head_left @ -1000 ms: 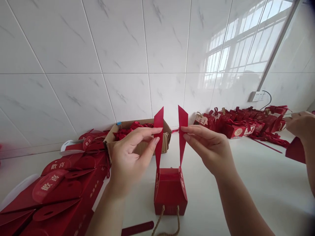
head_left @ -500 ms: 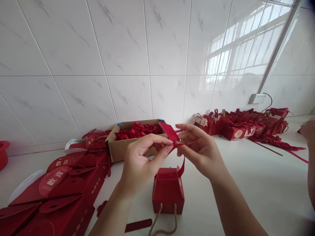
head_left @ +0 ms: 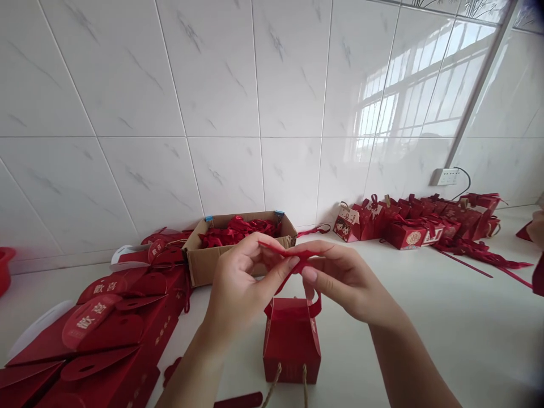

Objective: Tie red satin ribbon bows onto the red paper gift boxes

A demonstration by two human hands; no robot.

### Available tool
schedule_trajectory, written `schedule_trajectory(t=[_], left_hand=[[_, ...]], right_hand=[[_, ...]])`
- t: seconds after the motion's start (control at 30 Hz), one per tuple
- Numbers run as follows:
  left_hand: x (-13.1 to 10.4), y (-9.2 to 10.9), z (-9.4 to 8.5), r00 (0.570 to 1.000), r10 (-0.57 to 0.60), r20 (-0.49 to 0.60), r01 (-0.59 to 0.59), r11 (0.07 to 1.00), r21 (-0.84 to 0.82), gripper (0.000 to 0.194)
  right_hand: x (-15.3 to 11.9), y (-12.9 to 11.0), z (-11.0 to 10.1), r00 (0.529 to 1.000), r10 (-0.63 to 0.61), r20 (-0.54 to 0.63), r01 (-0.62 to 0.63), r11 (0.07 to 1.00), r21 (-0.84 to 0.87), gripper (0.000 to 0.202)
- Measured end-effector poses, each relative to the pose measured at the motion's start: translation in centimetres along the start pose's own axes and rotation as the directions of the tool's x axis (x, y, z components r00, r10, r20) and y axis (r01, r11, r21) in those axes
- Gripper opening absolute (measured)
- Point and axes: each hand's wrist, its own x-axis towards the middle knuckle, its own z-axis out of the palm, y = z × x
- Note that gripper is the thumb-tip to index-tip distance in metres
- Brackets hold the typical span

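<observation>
Above a small red gift box (head_left: 292, 340), both my hands pinch a red ribbon (head_left: 301, 264). Thumb and fingers of my left hand (head_left: 250, 272) are closed on the ribbon's left part. My right hand (head_left: 342, 277) grips it from the other side, thumb and forefinger close to the left fingertips. The ribbon passes down through the top of the box, where a loop curves out on the right. The box stands upright on the white table, with twisted rope handles (head_left: 276, 385) hanging at its front. How the ribbon is folded between the fingers is partly hidden.
Behind the hands, a cardboard box (head_left: 204, 266) holds a heap of red ribbons. Flat red boxes (head_left: 114, 340) are stacked along the left. Several finished-looking red boxes (head_left: 403, 235) stand by the tiled wall at right. At the right edge another person's hand (head_left: 536, 226) shows.
My hands have drawn closer together, and the ribbon end that stuck up between them is now folded down to the left. The view has tilted up slightly.
</observation>
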Motion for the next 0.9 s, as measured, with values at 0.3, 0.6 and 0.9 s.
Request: schedule_trajectory(t=[0.3,0.6,0.9], left_hand=[[-0.1,-0.2,-0.7,0.983,-0.088,0.163,0.105,0.990,-0.095,0.012],[0.6,-0.8,-1.2,0.907,-0.249,0.338,0.339,0.911,-0.236,0.014],[0.1,-0.9,-0.5,0.996,-0.039,0.075,0.039,0.999,0.000,0.015]], right_hand=[[0.4,1.7,-0.2,0.998,0.061,0.014,-0.062,0.975,0.212,0.017],[-0.3,0.7,-0.6,0.956,-0.290,0.031,0.261,0.801,-0.539,0.016],[0.1,1.5,-0.9,0.897,-0.441,-0.003,0.331,0.677,-0.657,0.025]])
